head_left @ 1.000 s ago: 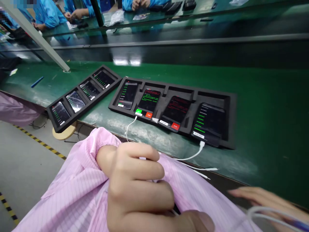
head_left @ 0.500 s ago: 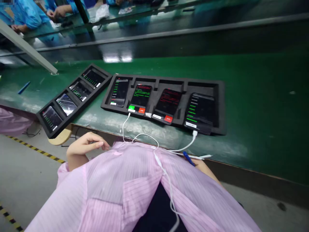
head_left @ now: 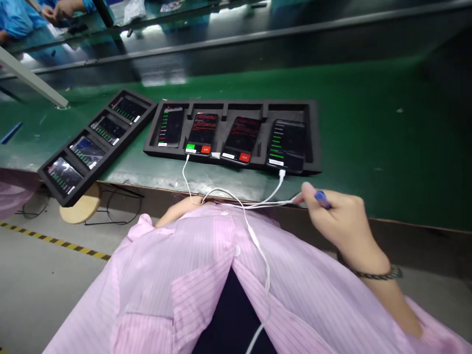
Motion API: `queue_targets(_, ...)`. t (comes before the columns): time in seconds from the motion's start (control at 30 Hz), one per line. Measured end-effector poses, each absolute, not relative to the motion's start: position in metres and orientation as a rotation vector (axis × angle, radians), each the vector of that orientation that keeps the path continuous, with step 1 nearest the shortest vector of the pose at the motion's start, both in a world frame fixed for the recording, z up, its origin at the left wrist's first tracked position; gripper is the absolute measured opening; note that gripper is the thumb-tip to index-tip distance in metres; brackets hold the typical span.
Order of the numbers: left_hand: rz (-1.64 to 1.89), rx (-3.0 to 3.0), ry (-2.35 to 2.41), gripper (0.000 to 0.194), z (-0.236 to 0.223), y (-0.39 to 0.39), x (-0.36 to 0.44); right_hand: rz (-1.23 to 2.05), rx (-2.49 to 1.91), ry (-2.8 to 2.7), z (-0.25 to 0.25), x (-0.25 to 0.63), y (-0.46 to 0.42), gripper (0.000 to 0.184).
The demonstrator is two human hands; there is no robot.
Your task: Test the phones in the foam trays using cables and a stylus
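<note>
My right hand (head_left: 339, 214) is closed at the table's front edge, pinching the end of a white charging cable (head_left: 273, 203). A blue pen (head_left: 323, 199) is also tucked in this hand. My left hand (head_left: 183, 205) lies low against the shirt, its fingers hidden behind the cloth and cable. In front of me, a black foam tray (head_left: 313, 142) bears several smartphones. White plugs sit in the second phone (head_left: 202, 133) from the left and in the rightmost phone (head_left: 287, 145). Between these two, a phone (head_left: 241, 139) with red text rests tilted over the tray's edge, no cable in it.
Another foam tray (head_left: 99, 151) with several phones stands angled at left, its corner past the table edge. A blue pen (head_left: 11, 132) lies farther left. A grey post (head_left: 33, 78) rises there. A wooden stool (head_left: 81, 206) is below. Co-workers' hands (head_left: 61, 11) show across the bench.
My right hand has risen into view with the pen and cable end. My left hand has dropped in against the shirt. The second phone's text turned from green to red. The camera view has shifted.
</note>
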State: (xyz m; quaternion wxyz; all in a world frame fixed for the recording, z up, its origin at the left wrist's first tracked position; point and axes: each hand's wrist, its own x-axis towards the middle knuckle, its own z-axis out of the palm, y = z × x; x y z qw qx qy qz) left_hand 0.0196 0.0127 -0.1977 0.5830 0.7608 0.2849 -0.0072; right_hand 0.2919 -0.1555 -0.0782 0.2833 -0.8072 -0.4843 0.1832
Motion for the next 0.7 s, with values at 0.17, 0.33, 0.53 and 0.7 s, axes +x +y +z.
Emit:
queue_targets(0.17, -0.047, 1.600, 0.503, 0.039, -0.189, 0.015, 0.030, 0.232, -2.751, -1.256, -0.066, 0.272, -0.119, 0.038)
queue_targets(0.33, -0.054, 1.386, 0.418, 0.056, -0.180, 0.028, 0.001, 0.257, -2.798, -1.172, -0.069, 0.263, -0.105, 0.034)
queue_targets(0.53, 0.141, 0.779, 0.354, 0.093, -0.201, 0.039, -0.058, 0.335, -2.819, -1.265, -0.066, 0.268, -0.099, 0.028)
queue_targets(0.7, 0.011, 0.928, 0.610, 0.089, -0.206, 0.035, -0.054, 0.335, -2.797, -1.280, -0.074, 0.265, -0.098, 0.028)
